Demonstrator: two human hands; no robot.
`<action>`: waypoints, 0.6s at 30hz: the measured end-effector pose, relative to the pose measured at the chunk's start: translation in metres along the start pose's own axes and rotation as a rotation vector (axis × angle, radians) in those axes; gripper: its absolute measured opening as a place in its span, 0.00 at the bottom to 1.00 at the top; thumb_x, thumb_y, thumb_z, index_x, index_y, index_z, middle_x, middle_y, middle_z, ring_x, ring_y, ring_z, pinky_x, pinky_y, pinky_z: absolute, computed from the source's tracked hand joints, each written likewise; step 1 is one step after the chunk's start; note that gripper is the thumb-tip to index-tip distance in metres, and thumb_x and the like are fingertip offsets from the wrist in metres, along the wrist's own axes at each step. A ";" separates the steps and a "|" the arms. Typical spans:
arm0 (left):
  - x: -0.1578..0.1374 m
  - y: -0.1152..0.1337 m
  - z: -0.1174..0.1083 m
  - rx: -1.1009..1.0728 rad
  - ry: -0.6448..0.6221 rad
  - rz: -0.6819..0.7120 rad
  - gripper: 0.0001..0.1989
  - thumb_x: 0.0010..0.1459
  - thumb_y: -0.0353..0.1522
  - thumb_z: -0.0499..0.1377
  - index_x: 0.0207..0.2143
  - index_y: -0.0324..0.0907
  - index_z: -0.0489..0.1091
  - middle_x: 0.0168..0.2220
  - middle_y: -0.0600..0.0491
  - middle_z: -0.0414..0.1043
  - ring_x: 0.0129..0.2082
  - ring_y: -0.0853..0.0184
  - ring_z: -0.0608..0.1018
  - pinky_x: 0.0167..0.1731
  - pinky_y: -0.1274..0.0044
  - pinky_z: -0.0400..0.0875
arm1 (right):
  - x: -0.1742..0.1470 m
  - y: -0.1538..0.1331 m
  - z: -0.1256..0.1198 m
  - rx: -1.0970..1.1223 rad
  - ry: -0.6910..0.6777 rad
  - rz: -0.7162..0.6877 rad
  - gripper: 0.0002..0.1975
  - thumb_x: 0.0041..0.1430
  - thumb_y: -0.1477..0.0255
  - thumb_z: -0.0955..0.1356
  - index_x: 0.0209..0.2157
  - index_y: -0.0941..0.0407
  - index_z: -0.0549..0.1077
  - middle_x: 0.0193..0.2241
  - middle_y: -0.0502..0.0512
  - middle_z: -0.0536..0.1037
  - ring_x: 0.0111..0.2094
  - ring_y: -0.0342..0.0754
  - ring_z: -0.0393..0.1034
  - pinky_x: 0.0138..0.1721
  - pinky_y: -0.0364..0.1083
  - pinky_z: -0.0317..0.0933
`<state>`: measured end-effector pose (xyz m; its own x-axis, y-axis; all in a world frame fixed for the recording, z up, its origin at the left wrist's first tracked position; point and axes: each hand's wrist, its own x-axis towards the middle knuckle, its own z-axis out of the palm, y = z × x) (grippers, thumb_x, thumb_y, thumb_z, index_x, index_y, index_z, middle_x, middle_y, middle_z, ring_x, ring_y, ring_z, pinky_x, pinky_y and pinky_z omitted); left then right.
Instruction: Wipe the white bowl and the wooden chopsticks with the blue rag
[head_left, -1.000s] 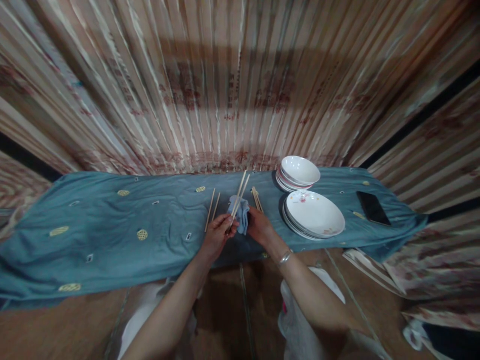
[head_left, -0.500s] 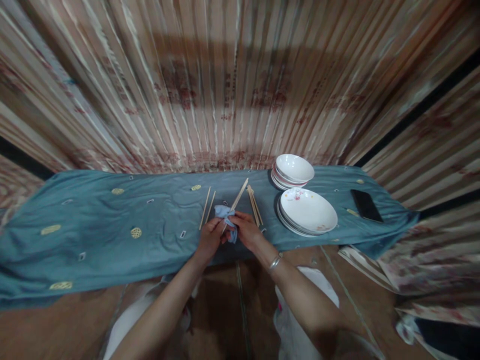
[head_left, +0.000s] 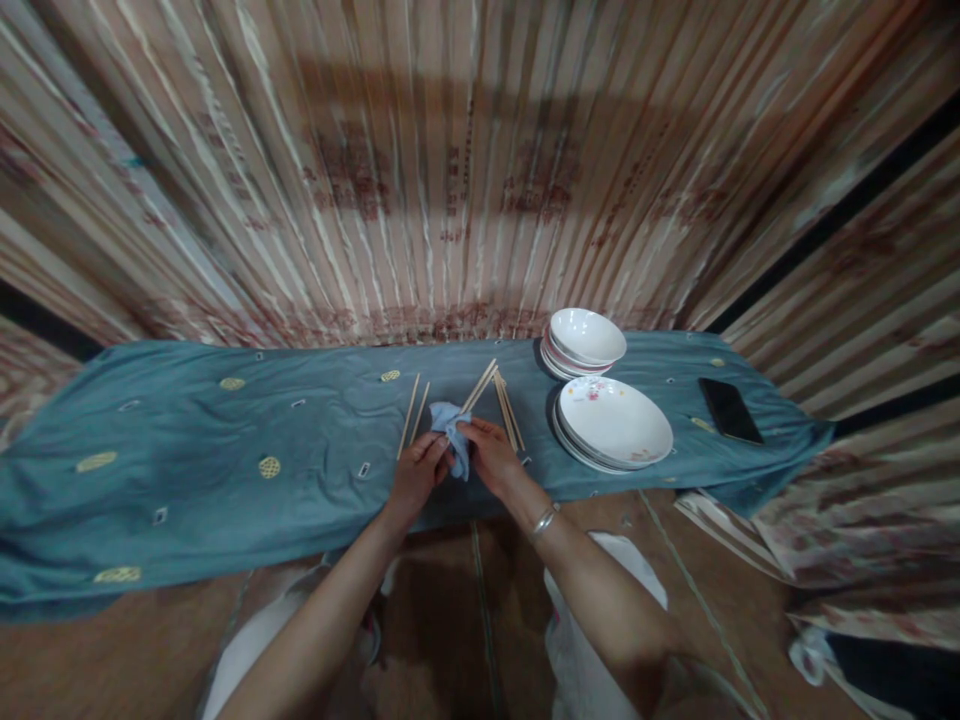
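A pair of wooden chopsticks (head_left: 480,386) slants up and away from a crumpled light blue cloth (head_left: 448,414), which is wrapped around their middle. My left hand (head_left: 417,470) is closed, its thumb and fingers pinching the chopsticks' near end by the cloth; the exact grip is partly hidden. Across from it, my right hand (head_left: 492,456) closes on the cloth and presses it against the sticks. Two loose chopsticks (head_left: 414,418) lie on the table left of my hands. Several more chopsticks (head_left: 508,408) lie bunched just to the right.
A blue-green cloth with yellow patterns covers the long table (head_left: 202,430). Stacked plates (head_left: 615,425) and stacked bowls (head_left: 586,338) stand to the right. Beyond them lies a dark phone (head_left: 729,410). A pleated patterned curtain (head_left: 450,200) hangs behind the table.
The blue cloth has shifted and bunched differently around the chopsticks. My left hand has dropped slightly toward me, while my right hand stays nearly in place.
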<state>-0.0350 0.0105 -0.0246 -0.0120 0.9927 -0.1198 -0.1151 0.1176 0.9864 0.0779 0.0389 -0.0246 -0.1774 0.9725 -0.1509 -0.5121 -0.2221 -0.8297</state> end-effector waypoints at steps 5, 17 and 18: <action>0.003 -0.001 0.001 -0.001 0.058 0.042 0.17 0.50 0.44 0.57 0.21 0.41 0.63 0.15 0.61 0.58 0.13 0.77 0.59 0.14 0.82 0.52 | 0.000 0.004 0.004 0.051 0.032 -0.002 0.10 0.39 0.67 0.72 0.19 0.57 0.71 0.15 0.45 0.68 0.18 0.39 0.57 0.21 0.40 0.54; 0.002 -0.006 -0.005 0.002 0.036 -0.010 0.16 0.49 0.44 0.58 0.20 0.41 0.63 0.16 0.60 0.60 0.14 0.77 0.61 0.15 0.83 0.54 | -0.003 0.017 0.010 0.054 -0.022 0.080 0.11 0.37 0.65 0.74 0.22 0.57 0.72 0.14 0.45 0.69 0.16 0.38 0.59 0.18 0.39 0.54; 0.002 -0.006 -0.005 0.001 0.023 -0.006 0.17 0.49 0.44 0.58 0.20 0.41 0.63 0.16 0.60 0.59 0.14 0.77 0.61 0.14 0.83 0.54 | -0.003 0.017 0.008 0.047 -0.028 0.089 0.12 0.37 0.65 0.74 0.22 0.57 0.72 0.13 0.45 0.69 0.15 0.39 0.59 0.17 0.39 0.54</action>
<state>-0.0389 0.0117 -0.0318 -0.0344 0.9912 -0.1282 -0.1142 0.1235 0.9857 0.0627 0.0321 -0.0334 -0.2468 0.9467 -0.2071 -0.5318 -0.3110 -0.7877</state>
